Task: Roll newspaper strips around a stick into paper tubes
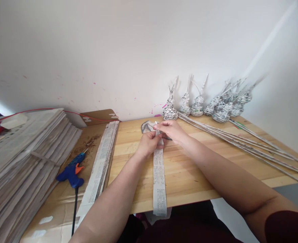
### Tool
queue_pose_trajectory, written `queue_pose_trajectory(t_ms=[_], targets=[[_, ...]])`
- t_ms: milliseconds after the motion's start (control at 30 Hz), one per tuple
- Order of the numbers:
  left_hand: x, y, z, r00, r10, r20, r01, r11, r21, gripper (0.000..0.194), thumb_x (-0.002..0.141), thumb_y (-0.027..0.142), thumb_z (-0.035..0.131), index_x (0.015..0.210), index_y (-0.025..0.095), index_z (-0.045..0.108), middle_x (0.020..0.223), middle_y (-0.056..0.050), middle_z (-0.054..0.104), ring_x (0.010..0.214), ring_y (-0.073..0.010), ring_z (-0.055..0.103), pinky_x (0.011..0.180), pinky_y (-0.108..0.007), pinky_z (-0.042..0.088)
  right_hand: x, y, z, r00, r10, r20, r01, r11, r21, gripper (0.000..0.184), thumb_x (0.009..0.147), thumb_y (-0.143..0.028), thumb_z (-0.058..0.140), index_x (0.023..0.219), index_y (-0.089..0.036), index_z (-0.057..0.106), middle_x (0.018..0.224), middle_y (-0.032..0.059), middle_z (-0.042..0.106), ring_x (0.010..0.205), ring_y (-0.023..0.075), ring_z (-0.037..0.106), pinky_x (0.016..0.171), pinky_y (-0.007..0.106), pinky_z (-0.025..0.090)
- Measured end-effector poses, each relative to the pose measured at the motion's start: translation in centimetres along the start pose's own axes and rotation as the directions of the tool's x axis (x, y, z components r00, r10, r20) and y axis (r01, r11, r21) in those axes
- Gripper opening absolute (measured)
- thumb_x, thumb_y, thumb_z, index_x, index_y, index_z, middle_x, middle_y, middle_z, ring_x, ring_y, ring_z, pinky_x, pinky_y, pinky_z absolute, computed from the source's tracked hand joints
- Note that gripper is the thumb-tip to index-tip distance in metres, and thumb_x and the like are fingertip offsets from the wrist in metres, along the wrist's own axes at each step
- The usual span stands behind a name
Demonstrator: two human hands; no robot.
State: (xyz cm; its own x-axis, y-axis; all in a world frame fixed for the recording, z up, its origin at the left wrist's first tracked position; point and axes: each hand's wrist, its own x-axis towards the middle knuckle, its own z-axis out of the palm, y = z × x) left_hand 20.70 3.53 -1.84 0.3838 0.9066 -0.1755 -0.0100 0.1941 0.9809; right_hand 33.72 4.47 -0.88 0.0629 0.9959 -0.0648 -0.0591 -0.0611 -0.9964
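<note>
A long strip of printed newspaper [159, 182] runs from my hands down over the table's front edge. My left hand [150, 143] pinches the strip near its upper end, fingers closed on it. Just above and to the right, my right hand [170, 130] grips the narrowed, white tip of the same strip between thumb and fingers. Behind both hands lies a greyish cloth [146, 126] with a dark edge, partly covered by them.
Woven paper figures [170, 113] stand along the wall. Long rolled paper sticks [230, 136] spread over the right side of the wooden table [184, 175]. Leftward lie newspaper strips [100, 162], a blue glue gun [71, 173] on cardboard, and a tall newspaper stack [29, 162].
</note>
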Motion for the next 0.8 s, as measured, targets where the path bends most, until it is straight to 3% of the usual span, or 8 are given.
queue_pose_trajectory(t_ms=[100,300,467,800], targets=[[-0.2,0.2,-0.1,0.999,-0.025,0.045,0.027,0.999,-0.041,0.022,0.077,0.031,0.069,0.089,0.012,0.072,0.077,-0.008,0.071,0.074,-0.0184,0.067,0.055,-0.025,0.055,-0.2,-0.4,-0.2,0.999,0.031,0.03,-0.032,0.999,0.037,0.034,0.058,-0.044,0.083,0.068,-0.016,0.065,0.051,-0.0025,0.055,0.041,0.0088,0.046,0.036,0.022,0.035],[-0.2,0.3,-0.7,0.991,-0.034,0.132,0.045,0.995,-0.087,0.026,0.076,0.033,0.072,0.088,0.01,0.071,0.073,-0.008,0.07,0.068,-0.0157,0.066,0.062,-0.025,0.055,-0.6,-1.3,-1.0,0.97,0.055,0.238,-0.055,0.998,-0.007,0.037,0.064,-0.042,0.08,0.087,-0.014,0.073,0.053,-0.0011,0.058,0.04,0.0059,0.043,0.037,0.02,0.033],[0.0,0.0,-0.7,0.989,-0.012,0.147,0.019,0.999,-0.044,0.024,0.075,0.032,0.073,0.088,0.012,0.072,0.077,-0.008,0.071,0.074,-0.016,0.066,0.067,-0.026,0.055,-0.2,-1.0,-1.0,0.989,0.059,0.135,-0.063,0.998,0.026,0.029,0.062,-0.036,0.082,0.079,-0.013,0.072,0.055,-0.0003,0.06,0.043,0.0051,0.044,0.036,0.017,0.029],[0.1,-0.3,-0.4,0.989,-0.019,0.146,0.017,1.0,0.016,0.022,0.075,0.03,0.071,0.089,0.013,0.071,0.077,-0.006,0.071,0.077,-0.0173,0.066,0.072,-0.03,0.055,-0.2,-1.1,-0.8,0.992,0.088,0.085,-0.095,0.992,0.084,0.041,0.049,-0.039,0.088,0.062,-0.015,0.059,0.046,-0.0056,0.048,0.04,0.0052,0.041,0.035,0.017,0.03]])
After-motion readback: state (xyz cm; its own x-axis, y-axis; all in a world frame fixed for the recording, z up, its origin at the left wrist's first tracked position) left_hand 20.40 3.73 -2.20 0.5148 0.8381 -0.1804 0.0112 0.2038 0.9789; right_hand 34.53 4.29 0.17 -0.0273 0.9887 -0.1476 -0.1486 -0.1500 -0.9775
